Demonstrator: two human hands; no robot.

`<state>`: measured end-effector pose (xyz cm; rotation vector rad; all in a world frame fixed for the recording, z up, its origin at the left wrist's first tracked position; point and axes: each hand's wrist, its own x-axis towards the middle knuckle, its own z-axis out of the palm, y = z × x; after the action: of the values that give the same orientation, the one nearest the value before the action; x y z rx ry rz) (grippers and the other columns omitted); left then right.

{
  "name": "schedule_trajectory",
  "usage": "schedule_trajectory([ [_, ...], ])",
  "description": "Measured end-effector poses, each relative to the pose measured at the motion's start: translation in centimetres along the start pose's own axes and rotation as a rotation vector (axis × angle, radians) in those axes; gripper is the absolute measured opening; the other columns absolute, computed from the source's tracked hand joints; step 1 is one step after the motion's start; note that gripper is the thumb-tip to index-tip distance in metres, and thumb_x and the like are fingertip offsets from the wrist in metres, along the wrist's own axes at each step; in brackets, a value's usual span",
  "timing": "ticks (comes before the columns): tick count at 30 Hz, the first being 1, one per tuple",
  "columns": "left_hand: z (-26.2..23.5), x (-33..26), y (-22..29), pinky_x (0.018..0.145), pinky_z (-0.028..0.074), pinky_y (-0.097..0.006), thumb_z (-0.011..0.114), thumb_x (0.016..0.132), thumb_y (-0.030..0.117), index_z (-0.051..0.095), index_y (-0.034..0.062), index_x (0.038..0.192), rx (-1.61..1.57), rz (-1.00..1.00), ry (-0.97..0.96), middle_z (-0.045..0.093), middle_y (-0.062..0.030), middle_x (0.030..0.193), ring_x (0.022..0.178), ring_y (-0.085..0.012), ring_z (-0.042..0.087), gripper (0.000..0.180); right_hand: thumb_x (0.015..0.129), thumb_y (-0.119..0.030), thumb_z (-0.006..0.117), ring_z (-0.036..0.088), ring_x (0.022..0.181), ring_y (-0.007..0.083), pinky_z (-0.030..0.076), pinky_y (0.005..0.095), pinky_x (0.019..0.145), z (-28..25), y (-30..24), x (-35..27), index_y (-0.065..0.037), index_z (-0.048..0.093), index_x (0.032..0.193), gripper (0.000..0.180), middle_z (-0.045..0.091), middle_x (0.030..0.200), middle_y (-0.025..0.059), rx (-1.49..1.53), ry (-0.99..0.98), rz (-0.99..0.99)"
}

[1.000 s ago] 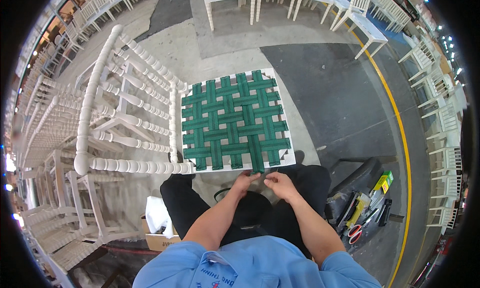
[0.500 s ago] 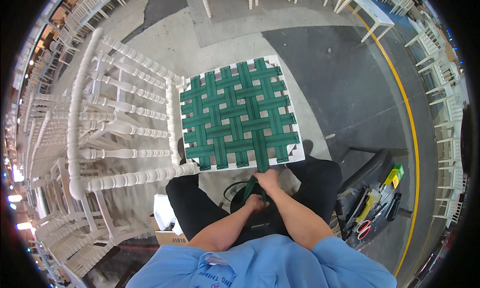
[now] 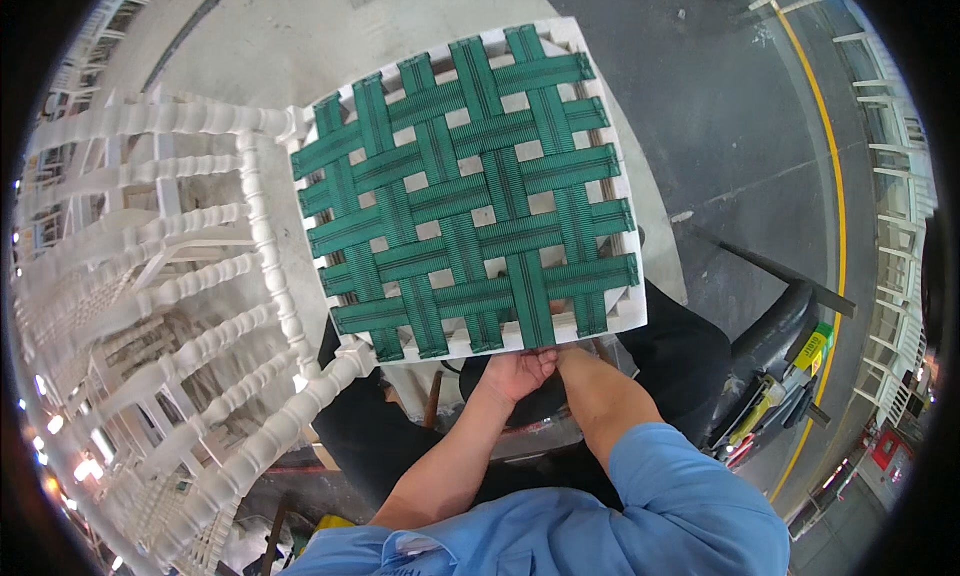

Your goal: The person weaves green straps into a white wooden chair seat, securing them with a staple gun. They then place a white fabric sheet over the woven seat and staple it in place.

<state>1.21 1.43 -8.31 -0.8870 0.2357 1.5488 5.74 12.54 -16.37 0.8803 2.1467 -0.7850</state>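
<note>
A white chair lies tipped in front of me, its seat frame (image 3: pixel 630 321) facing up. Green straps (image 3: pixel 470 191) are woven across it in a basket pattern. My left hand (image 3: pixel 512 373) is at the seat's near edge, fingers pinched where one green strap wraps over the frame. My right hand (image 3: pixel 566 355) reaches in beside it and touches the same edge. Its fingers are tucked under the frame and hidden. The chair's turned white back spindles (image 3: pixel 265 246) run off to the left.
Stacked white chairs (image 3: pixel 110 306) fill the left side, and more white chairs (image 3: pixel 895 186) line the far right. A dark bag with yellow and green tools (image 3: pixel 775 396) sits at my right. A yellow line (image 3: pixel 838 226) crosses the dark floor.
The view has closed in on the seat, which now looks much larger. Both hands stay together at its near edge, and the right hand has slipped under the frame.
</note>
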Motion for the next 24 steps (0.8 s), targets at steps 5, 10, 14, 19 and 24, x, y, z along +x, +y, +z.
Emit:
schedule_trajectory([
  [5,2.0,2.3,0.8,0.088,0.061,-0.045,0.050,0.106,0.044,0.068,0.0089,0.123,-0.251,0.115,0.185,0.074,-0.0105,0.119,0.104,-0.0286,0.071,0.043,0.089,-0.043,0.073,0.065,0.123,0.0459,0.052,0.0506,0.105,-2.7,1.9,4.3,-0.001,0.071,0.121,0.053,0.070,0.128,0.0292,-0.098,0.007,0.025],
  [10,4.1,3.6,2.3,0.090,0.061,-0.049,0.049,0.106,0.046,0.069,0.0071,0.118,-0.414,0.178,0.092,0.074,-0.0125,0.118,0.106,-0.0292,0.071,0.045,0.087,-0.042,0.076,0.065,0.125,0.0453,0.051,0.0500,0.107,-4.1,4.3,6.7,-0.001,0.070,0.125,0.056,0.070,0.130,0.0283,-0.148,-0.003,0.037],
  [14,4.3,3.7,2.9,0.090,0.061,-0.048,0.050,0.106,0.046,0.070,0.0072,0.118,-0.437,0.207,0.110,0.074,-0.0124,0.118,0.106,-0.0291,0.071,0.045,0.086,-0.042,0.078,0.064,0.126,0.0449,0.051,0.0495,0.108,-4.3,5.8,7.7,-0.001,0.068,0.128,0.060,0.069,0.132,0.0276,-0.171,-0.031,0.035],
  [19,4.3,4.3,3.1,0.090,0.061,-0.048,0.050,0.106,0.045,0.070,0.0074,0.118,-0.408,0.225,0.106,0.074,-0.0123,0.118,0.105,-0.0290,0.071,0.044,0.084,-0.041,0.081,0.063,0.128,0.0443,0.050,0.0489,0.109,-5.3,5.5,7.9,-0.001,0.067,0.133,0.065,0.069,0.134,0.0267,-0.221,-0.072,0.026],
  [24,3.8,7.7,3.0,0.089,0.061,-0.048,0.051,0.106,0.045,0.070,0.0075,0.118,-0.286,0.248,0.096,0.074,-0.0121,0.117,0.105,-0.0288,0.071,0.043,0.082,-0.041,0.084,0.063,0.129,0.0438,0.049,0.0483,0.111,-7.3,3.7,4.3,-0.001,0.065,0.137,0.071,0.068,0.136,0.0258,-0.304,-0.176,0.035],
])
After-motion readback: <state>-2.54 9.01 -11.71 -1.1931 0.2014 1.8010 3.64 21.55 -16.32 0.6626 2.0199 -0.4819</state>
